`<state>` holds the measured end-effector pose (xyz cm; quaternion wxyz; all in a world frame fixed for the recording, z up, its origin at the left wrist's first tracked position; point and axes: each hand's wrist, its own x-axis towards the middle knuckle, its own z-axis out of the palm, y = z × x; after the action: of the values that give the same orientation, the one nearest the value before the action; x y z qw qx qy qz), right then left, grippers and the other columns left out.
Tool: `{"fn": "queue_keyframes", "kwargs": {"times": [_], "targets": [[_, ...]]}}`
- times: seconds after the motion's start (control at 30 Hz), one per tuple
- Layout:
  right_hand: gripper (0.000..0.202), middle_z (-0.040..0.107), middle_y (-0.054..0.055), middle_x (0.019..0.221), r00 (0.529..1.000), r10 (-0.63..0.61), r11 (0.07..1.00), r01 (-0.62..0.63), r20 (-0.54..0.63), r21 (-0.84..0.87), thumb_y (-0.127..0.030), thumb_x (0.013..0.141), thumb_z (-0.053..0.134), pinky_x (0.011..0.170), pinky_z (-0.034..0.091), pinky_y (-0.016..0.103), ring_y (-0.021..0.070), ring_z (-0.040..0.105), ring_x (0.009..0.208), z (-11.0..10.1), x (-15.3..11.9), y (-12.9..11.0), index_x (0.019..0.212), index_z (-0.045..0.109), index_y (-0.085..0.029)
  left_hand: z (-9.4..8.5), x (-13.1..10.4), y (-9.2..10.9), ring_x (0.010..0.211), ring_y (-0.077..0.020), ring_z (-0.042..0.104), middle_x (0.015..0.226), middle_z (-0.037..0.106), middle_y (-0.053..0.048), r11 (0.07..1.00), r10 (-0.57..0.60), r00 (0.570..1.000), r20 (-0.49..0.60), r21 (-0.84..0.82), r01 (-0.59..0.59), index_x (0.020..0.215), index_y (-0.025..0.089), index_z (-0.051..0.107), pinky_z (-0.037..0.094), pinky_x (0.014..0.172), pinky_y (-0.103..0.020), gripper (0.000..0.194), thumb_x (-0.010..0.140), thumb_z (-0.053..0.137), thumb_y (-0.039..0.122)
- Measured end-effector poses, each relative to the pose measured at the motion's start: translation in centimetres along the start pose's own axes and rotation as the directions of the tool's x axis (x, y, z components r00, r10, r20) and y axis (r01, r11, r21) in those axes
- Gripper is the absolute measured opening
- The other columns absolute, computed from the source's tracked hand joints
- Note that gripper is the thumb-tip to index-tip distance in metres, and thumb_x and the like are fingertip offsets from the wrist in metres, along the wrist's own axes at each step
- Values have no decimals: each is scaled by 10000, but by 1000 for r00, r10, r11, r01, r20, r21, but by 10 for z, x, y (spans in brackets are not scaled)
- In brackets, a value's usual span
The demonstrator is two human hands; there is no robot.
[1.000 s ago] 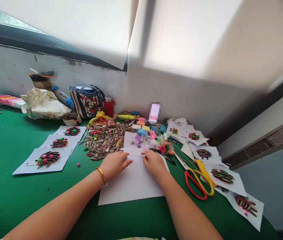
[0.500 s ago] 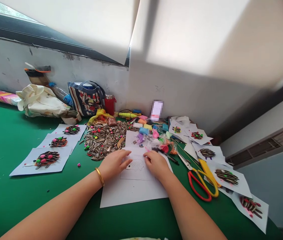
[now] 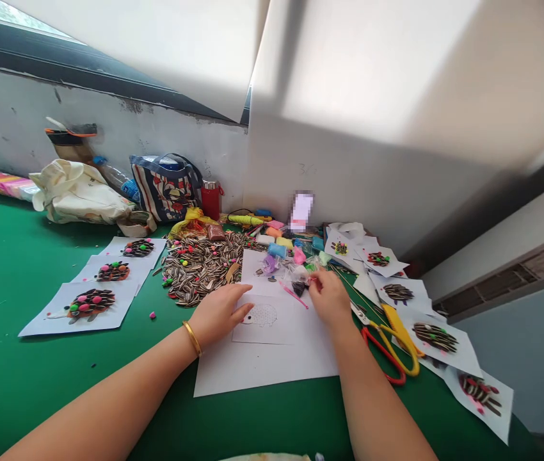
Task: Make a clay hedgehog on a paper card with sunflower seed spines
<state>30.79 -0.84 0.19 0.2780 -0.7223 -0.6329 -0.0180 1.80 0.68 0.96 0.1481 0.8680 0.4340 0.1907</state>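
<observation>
My left hand (image 3: 221,312) rests at the left edge of a small sheet of paper (image 3: 265,335) with a hedgehog outline drawn on it. Its fingers are apart and hold nothing. That sheet lies on larger white paper (image 3: 233,378). My right hand (image 3: 330,299) is at the small bags of clay, fingertips drawn together; what they pinch is hidden. A thin pink tool (image 3: 294,294) lies on the paper left of the right hand, beside a bag of black clay (image 3: 299,287). Purple clay (image 3: 269,264) and pink clay (image 3: 299,255) sit just beyond.
A heap of striped sunflower seeds (image 3: 200,266) lies left of the paper. Scissors (image 3: 387,346) with red and yellow handles lie at right. Finished hedgehog cards (image 3: 123,298) stand on the left, more cards (image 3: 468,349) on the right. Bags (image 3: 166,189) line the wall.
My right hand has moved right and away from the small sheet to the clay bags. The pink tool now lies in plain view on the paper. The left hand has hardly moved.
</observation>
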Motion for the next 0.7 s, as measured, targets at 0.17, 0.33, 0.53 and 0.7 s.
{"fn": "queue_keyframes", "kwargs": {"times": [0.17, 0.33, 0.53, 0.7], "targets": [[269, 611, 98, 1059, 976, 214, 962, -204, 38, -180, -268, 837, 545, 838, 401, 354, 262, 537, 1031, -10, 10, 26, 1073, 657, -204, 0, 1, 0, 1183, -250, 589, 1288, 640, -78, 1000, -22, 999, 23, 16, 22, 1284, 199, 567, 458, 1003, -382, 418, 944, 476, 425], [278, 582, 104, 1198, 978, 194, 951, -169, 75, -258, -328, 835, 602, 859, 370, 401, 294, 495, 1109, -4, 6, 22, 1090, 671, -242, 0, 2, 1, 1171, -251, 595, 1272, 649, -82, 999, -35, 999, 39, 24, 34, 1276, 199, 575, 463, 992, -380, 416, 941, 476, 425], [158, 611, 95, 1077, 985, 173, 949, -164, 7, -269, -316, 892, 557, 808, 350, 373, 265, 508, 1034, -6, 6, 22, 941, 669, -216, 0, 2, 0, 1153, -252, 607, 1248, 663, -81, 999, -35, 999, 35, 22, 34, 1263, 208, 589, 471, 981, -377, 412, 937, 476, 433], [145, 648, 78, 1029, 984, 176, 961, -176, -21, -212, -274, 904, 520, 755, 326, 328, 244, 530, 987, -7, 8, 24, 947, 636, -198, -2, 2, 2, 1143, -243, 617, 1235, 672, -73, 998, -57, 998, 32, 15, 56, 1254, 212, 597, 466, 990, -372, 371, 936, 470, 355]]}}
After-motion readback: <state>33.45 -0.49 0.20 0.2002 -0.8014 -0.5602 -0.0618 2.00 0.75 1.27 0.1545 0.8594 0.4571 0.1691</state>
